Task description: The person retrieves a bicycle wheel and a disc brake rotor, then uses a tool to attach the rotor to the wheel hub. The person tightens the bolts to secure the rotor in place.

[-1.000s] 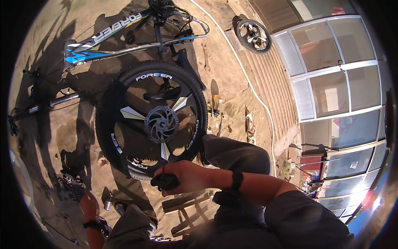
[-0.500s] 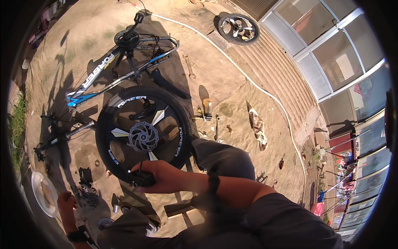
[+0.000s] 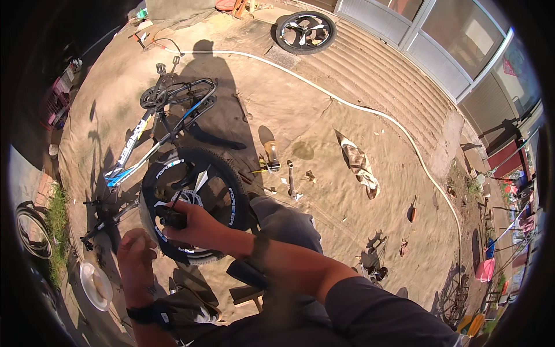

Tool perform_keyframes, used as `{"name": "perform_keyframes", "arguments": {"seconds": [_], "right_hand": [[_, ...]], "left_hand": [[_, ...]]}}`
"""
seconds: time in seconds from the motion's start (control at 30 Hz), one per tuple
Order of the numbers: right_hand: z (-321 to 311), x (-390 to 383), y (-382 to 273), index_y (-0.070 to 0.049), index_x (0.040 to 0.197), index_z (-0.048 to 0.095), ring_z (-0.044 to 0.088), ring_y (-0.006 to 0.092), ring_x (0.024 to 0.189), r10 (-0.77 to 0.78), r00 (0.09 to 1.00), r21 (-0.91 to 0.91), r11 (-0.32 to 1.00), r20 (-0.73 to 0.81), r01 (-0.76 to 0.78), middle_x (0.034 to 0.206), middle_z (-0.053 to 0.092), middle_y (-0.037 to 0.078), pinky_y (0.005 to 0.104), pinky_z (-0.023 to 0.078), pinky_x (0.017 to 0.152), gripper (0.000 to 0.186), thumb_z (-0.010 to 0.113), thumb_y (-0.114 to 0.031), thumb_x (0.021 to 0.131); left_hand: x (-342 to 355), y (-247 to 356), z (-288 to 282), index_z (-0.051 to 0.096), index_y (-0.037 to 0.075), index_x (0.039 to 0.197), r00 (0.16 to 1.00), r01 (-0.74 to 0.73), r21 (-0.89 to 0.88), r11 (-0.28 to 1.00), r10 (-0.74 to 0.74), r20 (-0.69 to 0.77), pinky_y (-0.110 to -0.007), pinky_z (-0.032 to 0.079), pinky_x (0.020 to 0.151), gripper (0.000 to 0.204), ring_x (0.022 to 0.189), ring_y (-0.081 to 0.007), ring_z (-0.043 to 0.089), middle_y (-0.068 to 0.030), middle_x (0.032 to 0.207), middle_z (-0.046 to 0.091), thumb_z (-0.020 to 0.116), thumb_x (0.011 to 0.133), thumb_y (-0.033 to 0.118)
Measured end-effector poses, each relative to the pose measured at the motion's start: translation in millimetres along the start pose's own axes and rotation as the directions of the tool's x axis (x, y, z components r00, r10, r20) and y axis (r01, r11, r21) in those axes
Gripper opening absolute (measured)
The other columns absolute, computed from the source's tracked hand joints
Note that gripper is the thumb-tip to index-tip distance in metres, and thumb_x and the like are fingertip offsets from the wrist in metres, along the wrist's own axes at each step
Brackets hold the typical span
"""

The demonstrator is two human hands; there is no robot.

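A bicycle wheel with a black tyre and white-and-black spokes lies before my legs, its silver brake disc facing up. Over the near left part of the wheel, my right hand is wrapped round a black-handled tool with a thin shaft. Whether the tool touches the wheel or disc, I cannot tell. My left hand is raised just left of the wheel with its fingers curled in; anything small between them is hidden.
Beyond the wheel a bicycle frame lies on the sandy ground. A second wheel is near the steps. Right of the wheel are a clear yellowish cup, a wrench and a crumpled cloth. A white bowl stands at left.
My left hand has risen from beside the bowl to the wheel's left side. My right hand still grips the tool and has moved up and left in view. The whole view has shifted.
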State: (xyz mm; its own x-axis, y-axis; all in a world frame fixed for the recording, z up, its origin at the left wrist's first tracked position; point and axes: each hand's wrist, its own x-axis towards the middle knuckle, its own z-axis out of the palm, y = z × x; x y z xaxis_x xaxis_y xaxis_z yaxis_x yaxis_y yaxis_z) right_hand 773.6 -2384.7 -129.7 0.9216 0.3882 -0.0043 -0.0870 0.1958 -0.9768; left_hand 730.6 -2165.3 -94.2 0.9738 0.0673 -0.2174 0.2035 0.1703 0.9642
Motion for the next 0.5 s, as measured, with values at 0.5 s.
{"name": "perform_keyframes", "arguments": {"seconds": [0.5], "right_hand": [[-7.5,13.6,23.3,-0.004,0.136,0.056,0.064,0.0112,0.108,0.095,0.994,-0.114,0.988,-0.046,-0.1,0.117,0.069,0.006,0.0291,0.052,0.097,0.051,0.076,-0.006,0.089]], "left_hand": [[54.7,-44.0,0.3,0.063,0.004,0.105,0.944,0.251,-0.191,0.949,-0.196,0.266,-0.028,0.058,0.068,0.011,0.083,-0.018,0.072,-0.0087,0.095,0.071,0.059,0.097,-0.002]]}}
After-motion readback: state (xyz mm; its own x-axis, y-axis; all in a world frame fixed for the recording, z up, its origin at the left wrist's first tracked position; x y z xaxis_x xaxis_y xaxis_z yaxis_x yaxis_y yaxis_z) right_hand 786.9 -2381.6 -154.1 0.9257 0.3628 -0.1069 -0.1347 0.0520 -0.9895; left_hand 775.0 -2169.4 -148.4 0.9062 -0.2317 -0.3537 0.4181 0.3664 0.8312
